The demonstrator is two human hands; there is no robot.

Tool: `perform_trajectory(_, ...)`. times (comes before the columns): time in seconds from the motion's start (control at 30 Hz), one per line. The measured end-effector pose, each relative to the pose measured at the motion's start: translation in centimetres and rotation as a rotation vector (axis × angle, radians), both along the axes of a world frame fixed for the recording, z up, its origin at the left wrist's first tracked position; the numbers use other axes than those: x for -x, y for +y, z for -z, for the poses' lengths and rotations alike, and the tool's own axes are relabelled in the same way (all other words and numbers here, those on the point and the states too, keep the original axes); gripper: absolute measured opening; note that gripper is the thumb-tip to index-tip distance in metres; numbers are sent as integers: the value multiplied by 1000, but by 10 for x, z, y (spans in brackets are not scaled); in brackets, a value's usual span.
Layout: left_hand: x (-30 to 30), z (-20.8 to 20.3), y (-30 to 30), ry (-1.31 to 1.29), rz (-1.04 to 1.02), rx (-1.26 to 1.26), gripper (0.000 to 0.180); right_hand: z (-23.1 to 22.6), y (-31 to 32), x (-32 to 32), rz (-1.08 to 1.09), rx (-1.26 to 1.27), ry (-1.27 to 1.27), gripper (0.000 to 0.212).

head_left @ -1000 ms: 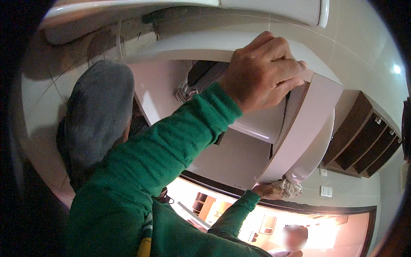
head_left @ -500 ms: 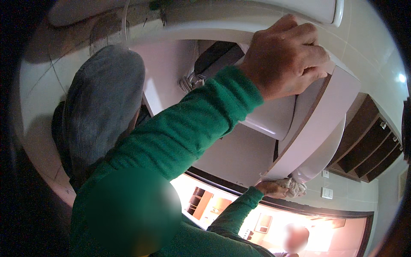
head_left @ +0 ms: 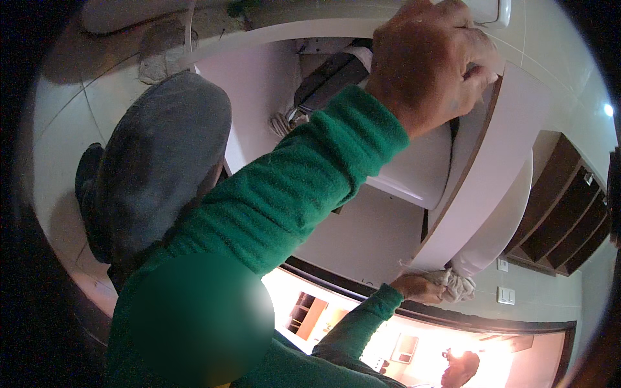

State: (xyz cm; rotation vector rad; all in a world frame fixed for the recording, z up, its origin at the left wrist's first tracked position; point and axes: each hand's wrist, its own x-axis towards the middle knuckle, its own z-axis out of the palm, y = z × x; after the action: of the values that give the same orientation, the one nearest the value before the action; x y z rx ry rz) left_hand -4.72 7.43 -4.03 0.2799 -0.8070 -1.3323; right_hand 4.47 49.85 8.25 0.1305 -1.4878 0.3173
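Observation:
My left hand (head_left: 430, 68), in a green sleeve, reaches across the upper middle. Its fingers curl over the corner of a white panel (head_left: 485, 155) with a brown edge, part of a cabinet whose inside shows. Lower right, my right hand (head_left: 417, 288) grips a crumpled pale cloth (head_left: 457, 284). That cloth sits at the lower end of the panel, up against a white rounded basin (head_left: 501, 226). Inside the cabinet lies a dark box-like object (head_left: 333, 81), partly behind my left forearm.
A grey trouser leg (head_left: 168, 142) is at the left, over pale floor tiles. Dark brown shelves (head_left: 556, 207) hang on the right wall, above a white switch plate (head_left: 506, 295). Through a bright doorway at the bottom, another person (head_left: 460, 368) is visible.
The view has shifted a little. My left hand appears slightly higher, still on the panel corner, and the cloth sits slightly farther right. The person in the doorway has changed position.

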Motion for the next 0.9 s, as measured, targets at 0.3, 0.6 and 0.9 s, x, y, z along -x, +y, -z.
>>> perform_trajectory(0.3,-15,-13,1,-155,2,50,26,-4,37,-2,463,-251,10,59)
perform_trajectory(0.6,-11,-23,32,-194,-31,127,32,4,35,-3,340,-47,-3,55)
perform_trajectory(0.9,11,-19,27,-261,-250,180,33,7,-3,10,155,250,5,61)
